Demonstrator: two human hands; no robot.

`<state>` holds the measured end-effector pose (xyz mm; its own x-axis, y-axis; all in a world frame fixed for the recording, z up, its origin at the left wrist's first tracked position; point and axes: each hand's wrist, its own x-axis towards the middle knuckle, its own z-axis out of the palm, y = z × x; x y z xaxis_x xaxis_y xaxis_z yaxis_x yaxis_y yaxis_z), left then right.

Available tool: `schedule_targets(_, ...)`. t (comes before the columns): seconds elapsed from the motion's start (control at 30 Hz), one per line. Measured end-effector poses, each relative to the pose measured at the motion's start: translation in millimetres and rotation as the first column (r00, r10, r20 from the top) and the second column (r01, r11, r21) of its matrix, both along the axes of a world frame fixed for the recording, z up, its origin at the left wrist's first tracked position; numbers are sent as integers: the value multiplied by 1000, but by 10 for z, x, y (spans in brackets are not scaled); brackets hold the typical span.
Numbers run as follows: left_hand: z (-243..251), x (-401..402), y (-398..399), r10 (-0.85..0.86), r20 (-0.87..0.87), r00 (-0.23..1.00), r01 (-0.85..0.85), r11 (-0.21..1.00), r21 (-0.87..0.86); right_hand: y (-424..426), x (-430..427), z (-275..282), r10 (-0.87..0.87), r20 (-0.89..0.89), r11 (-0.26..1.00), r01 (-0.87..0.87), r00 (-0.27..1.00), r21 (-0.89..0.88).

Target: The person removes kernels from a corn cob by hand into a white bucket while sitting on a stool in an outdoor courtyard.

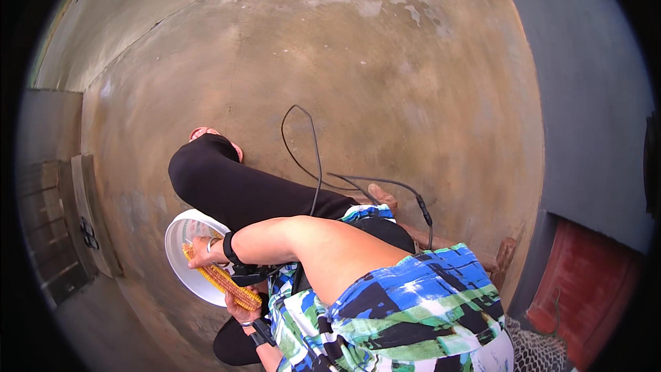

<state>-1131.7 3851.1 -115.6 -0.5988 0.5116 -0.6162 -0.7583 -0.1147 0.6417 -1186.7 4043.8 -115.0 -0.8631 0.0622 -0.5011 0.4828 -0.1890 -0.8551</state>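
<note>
A yellow corn cob [222, 280] is held slantwise in both my hands, with bare stretches where kernels are gone. My left hand [240, 309] grips the end nearer my body. Around the far end, my right hand [202, 252] is closed, its thumb side partly hiding the cob. Below that end stands a white plastic bucket [178, 268] between my legs; my forearm and hands cover part of its opening, and its contents are mostly hidden.
A black cable [316, 150] loops over my black-trousered leg [258, 186] and the concrete floor [387, 88]. Part of a wooden seat [503, 258] shows behind me. A grey wall [588, 88] with a red door panel [583, 268] stands to one side. A wooden item [88, 212] leans at the left.
</note>
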Motion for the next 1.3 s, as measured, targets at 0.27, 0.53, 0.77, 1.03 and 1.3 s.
schedule_targets(0.27,37,-104,-15,-125,-43,991,124,992,-13,123,108,103,-18,-2,999,18,1000,29)
schedule_targets(0.53,98,-188,-19,-180,-45,983,179,984,-17,309,160,135,65,-95,998,-63,993,23)
schedule_targets(0.77,260,-91,161,-159,-80,984,157,987,-28,392,164,179,59,-134,998,-63,989,-28)
schedule_targets(1.03,205,-25,83,-111,-103,989,112,994,11,347,221,138,88,-124,994,-96,988,-58)
schedule_targets(1.3,39,15,-75,-83,-116,990,97,988,120,224,148,96,115,-100,980,-129,988,-150)
